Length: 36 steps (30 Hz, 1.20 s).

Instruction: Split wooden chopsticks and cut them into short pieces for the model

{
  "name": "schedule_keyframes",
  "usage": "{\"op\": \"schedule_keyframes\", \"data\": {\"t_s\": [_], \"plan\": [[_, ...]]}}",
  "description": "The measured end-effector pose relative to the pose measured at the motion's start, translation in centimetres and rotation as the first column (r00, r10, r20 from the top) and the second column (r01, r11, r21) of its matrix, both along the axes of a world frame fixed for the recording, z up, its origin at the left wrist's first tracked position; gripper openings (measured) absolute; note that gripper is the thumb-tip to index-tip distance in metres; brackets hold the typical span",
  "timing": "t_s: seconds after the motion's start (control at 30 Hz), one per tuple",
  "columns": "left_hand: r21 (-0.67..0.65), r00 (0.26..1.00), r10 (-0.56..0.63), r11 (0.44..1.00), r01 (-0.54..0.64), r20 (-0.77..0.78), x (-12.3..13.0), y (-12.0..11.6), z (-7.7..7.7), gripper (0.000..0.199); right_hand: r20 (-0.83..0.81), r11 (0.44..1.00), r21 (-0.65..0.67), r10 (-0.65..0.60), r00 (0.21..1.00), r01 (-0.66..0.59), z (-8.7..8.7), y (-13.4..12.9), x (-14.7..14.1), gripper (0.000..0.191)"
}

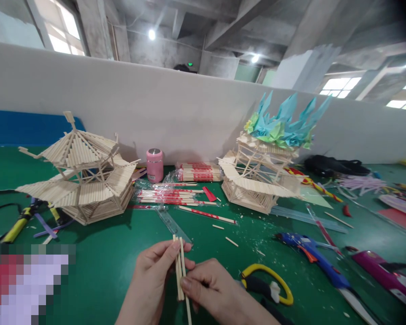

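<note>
Near the front edge of the view, my left hand (155, 273) pinches the upper part of a few pale wooden chopsticks (180, 271), thumb across them. Lower down, my right hand (211, 286) grips the same bundle between thumb and fingers. One stick reaches further down than the others, past the bottom of the picture. Just beyond my fingertips lies a clear ruler (169, 223). To the right of my right hand rest yellow-and-black pliers (267, 284). A blue glue gun (314, 257) lies further right.
Stick-built pavilions stand left (84, 176) and right, the right one (253, 185) topped with blue folded paper. Between them are wrapped chopsticks (171, 194) and a pink flask (154, 164). Stick offcuts (232, 241) litter the green table. A purple glue gun (385, 275) lies far right.
</note>
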<state>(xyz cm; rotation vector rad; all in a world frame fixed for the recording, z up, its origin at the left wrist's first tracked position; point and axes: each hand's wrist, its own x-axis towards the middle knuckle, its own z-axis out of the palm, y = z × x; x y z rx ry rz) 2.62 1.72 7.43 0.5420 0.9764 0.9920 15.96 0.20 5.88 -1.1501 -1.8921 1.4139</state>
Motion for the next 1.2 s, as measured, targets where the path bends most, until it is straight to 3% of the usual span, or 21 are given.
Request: {"op": "schedule_keyframes", "data": {"t_s": [0.53,1.0,1.2], "plan": [[0.062,0.996,0.03,0.998,-0.025,-0.087,-0.11,0.21,-0.15,0.025,-0.019,0.996,0.029,0.087,0.996,-0.087,-0.52,0.58,0.16,0.05],[-0.002,0.998,0.052,0.999,-0.052,-0.041,-0.02,0.12,-0.37,0.027,-0.016,0.996,0.039,0.082,0.997,-0.081,-0.56,0.64,0.11,0.049],[-0.064,0.991,0.132,0.989,-0.132,0.005,-0.12,0.36,-0.11,0.025,0.0,0.996,0.04,-0.075,0.997,0.075,-0.26,0.42,-0.03,0.047]]}}
